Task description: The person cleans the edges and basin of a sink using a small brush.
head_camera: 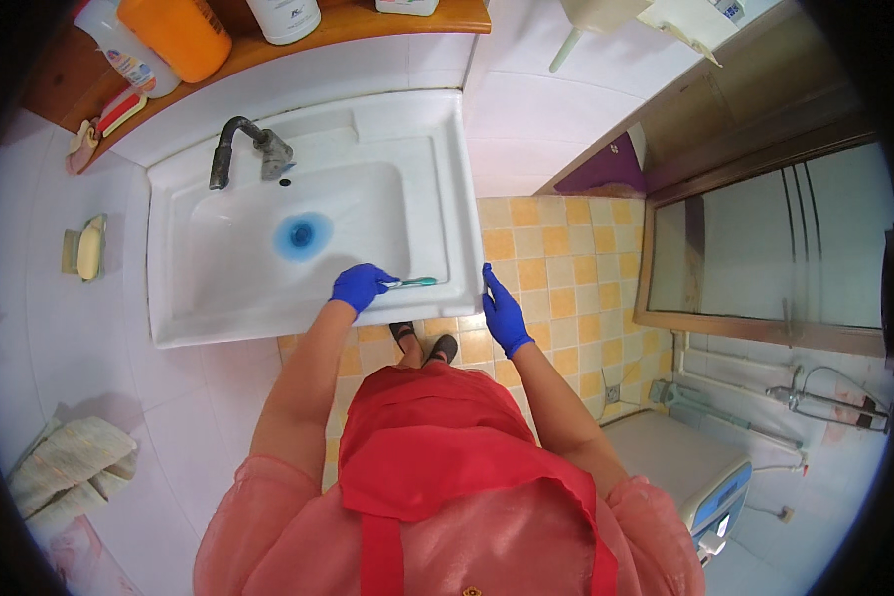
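My left hand (359, 287), in a blue glove, grips the handle of a toothbrush (419, 282). Its green head end points right, over the front right part of the white ceramic sink (216, 298). My right hand (505, 311), also gloved in blue, is beside the sink's right side, fingers stretched out and holding nothing. Whether its fingertips touch the rim, I cannot tell. Blue liquid (301, 235) spreads around the drain in the basin. Behind the basin stands a dark, worn faucet (252, 145), its spout turned to the left.
Above the sink, a wooden shelf (387, 22) carries an orange bottle (179, 37), a white bottle (287, 15), a spray bottle (130, 56) and a red brush (121, 110). Soap (89, 252) sits in a wall dish at left. A washing machine (678, 462) stands at right, near a glass-paned door (760, 246).
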The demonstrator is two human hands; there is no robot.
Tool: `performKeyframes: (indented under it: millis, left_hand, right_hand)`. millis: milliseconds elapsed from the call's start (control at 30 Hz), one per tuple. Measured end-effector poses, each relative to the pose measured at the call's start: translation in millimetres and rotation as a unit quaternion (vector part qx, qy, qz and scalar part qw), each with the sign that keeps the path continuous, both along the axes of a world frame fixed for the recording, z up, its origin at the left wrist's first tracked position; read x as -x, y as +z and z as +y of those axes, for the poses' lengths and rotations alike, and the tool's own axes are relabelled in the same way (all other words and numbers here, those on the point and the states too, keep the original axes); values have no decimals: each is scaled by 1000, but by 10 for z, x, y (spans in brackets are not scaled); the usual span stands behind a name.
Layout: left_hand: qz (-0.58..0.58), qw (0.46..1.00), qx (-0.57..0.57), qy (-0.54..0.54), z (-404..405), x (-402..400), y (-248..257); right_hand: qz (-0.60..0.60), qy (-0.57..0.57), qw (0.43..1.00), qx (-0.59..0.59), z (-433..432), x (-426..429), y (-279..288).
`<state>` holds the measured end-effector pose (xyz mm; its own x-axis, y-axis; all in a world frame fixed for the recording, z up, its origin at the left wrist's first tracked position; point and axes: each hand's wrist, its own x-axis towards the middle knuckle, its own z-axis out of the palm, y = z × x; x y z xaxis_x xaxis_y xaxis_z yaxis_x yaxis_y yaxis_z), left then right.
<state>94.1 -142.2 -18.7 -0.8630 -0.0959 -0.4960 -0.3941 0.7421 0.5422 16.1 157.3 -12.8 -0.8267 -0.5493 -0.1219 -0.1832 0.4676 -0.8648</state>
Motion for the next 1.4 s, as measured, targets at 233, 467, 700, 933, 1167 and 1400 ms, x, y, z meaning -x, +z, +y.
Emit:
performKeyframes:
  millis: [233,467,700,933,1167,1400]
  left_hand:
    - [13,1000,4,11,0,16,24]
    - [0,998,-35,-42,80,-156,121]
    - [1,1000,12,-17,284,-118,149]
    - [-32,999,-1,17,-54,-482,360]
    - [121,967,58,219,-199,-802,132]
    - [111,931,174,302,-1160,-892,-465]
  right_hand:
    - [26,5,999,-21,0,32,-15]
    - [24,-6,1000,0,-14,10,-64]
    - [32,4,999,-6,4,27,-29]
    - [77,-1,997,-16,-48,9,-58]
    - [224,33,967,-121,-422,-210,237]
    - [196,132,963,-127,-973,-656,336]
